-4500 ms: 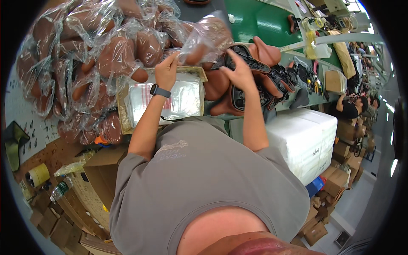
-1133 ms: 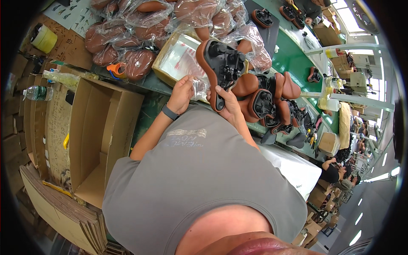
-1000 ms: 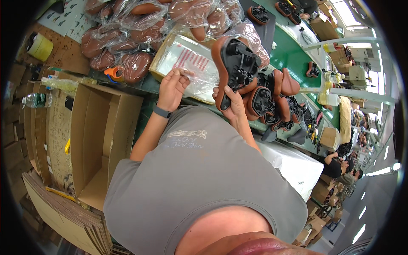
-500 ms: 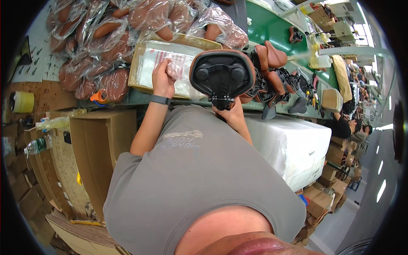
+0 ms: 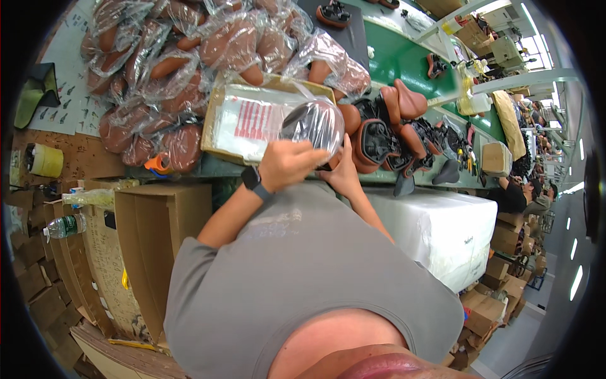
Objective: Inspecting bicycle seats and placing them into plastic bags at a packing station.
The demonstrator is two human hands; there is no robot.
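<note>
A bicycle saddle (image 5: 299, 125), dark underside up, hangs over the right part of an open cardboard box (image 5: 213, 114). Clear film of a plastic bag (image 5: 333, 121) covers most of it. My left hand (image 5: 289, 165), slightly blurred, is closed at the bag's near edge; its fingertips are partly hidden. On the saddle's near end my right hand (image 5: 344, 172) is closed, with some fingers out of sight beneath it. Inside the box lies a stack of flat clear bags (image 5: 246, 123) with red print.
Several bagged brown saddles (image 5: 183, 142) pile up at the left and back. Unbagged saddles (image 5: 379, 145) crowd the bench to my right. An orange tape dispenser (image 5: 158, 164) sits left of the box. Below the bench are an open carton (image 5: 142, 221) and a white wrapped block (image 5: 435, 230).
My left hand has moved right from the bag stack to the saddle, and a clear bag now covers the saddle. The saddle, in my right hand, has come lower and left.
</note>
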